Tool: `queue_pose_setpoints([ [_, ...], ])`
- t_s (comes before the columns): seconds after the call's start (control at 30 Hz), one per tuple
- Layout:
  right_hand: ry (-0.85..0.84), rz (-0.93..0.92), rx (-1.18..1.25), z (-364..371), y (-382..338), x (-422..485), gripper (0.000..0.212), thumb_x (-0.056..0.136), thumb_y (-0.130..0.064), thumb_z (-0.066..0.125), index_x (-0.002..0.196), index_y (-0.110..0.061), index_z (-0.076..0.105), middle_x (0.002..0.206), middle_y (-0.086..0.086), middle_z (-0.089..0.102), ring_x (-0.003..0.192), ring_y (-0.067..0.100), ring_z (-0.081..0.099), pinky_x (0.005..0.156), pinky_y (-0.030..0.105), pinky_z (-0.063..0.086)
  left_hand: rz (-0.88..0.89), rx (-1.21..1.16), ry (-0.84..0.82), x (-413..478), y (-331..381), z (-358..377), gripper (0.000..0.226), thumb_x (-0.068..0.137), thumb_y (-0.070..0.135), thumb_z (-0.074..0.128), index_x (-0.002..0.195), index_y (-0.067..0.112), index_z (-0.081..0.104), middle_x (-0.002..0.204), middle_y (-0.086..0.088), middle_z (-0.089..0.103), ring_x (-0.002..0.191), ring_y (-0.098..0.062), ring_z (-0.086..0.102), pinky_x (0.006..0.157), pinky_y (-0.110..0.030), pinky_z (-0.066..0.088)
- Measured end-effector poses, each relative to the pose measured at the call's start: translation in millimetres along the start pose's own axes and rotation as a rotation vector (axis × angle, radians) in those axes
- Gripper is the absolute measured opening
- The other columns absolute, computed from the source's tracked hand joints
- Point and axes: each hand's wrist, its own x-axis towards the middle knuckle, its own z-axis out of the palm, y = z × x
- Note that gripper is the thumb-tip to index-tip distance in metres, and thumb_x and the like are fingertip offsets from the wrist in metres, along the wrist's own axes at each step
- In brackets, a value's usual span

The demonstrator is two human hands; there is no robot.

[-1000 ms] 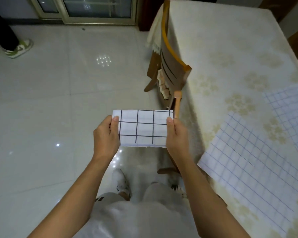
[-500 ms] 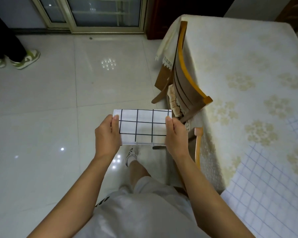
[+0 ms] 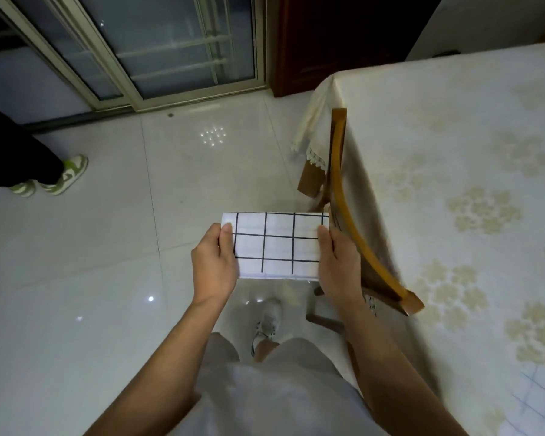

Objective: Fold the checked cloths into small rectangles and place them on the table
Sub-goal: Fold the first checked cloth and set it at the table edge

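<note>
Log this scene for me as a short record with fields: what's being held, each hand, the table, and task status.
held item: folded checked cloth, small rectangle, in the air
left hand: pinches the cloth's left edge
right hand: pinches its right edge
table: on the right, cream cover, wooden chair against it
on table: part of another checked cloth, bottom right of view
status: folded, not yet placed on the table

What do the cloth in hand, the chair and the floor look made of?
The folded cloth: thin woven fabric, likely cotton, matte white with a black grid; layered edges show. The chair: varnished wood, orange-brown, with a glossy curved top rail. The floor: glazed tile, probably ceramic; it mirrors lights and has grout lines.
</note>
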Motion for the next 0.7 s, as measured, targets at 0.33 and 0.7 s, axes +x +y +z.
queue_pose_setpoints([
  [0.33,0.026,0.027,0.019,22.0,-34.5,89.2,0.038,0.105,-0.032,0.041,0.085,-0.006,0.059,0.072,0.01,0.063,0.067,0.018,0.056,0.055,0.027,0.044,0.021,0.007,-0.052,103.7,25.1,15.6,0.039,0.106,0.028,0.041,0.069,0.014,0.042,0.061,0.003,0.043,0.055,-0.005,0.039,0.052,-0.018,0.032],
  [0.7,0.11,0.035,-0.054,94.6,-102.7,234.4,0.037,0.105,-0.031,0.043,0.075,-0.009,0.052,0.064,-0.002,0.056,0.057,0.011,0.05,0.057,0.029,0.032,0.095,-0.026,-0.117,290.9,57.7,12.4,0.041,0.105,0.025,0.044,0.065,0.02,0.037,0.058,0.006,0.039,0.052,-0.002,0.037,0.05,-0.016,0.03],
])
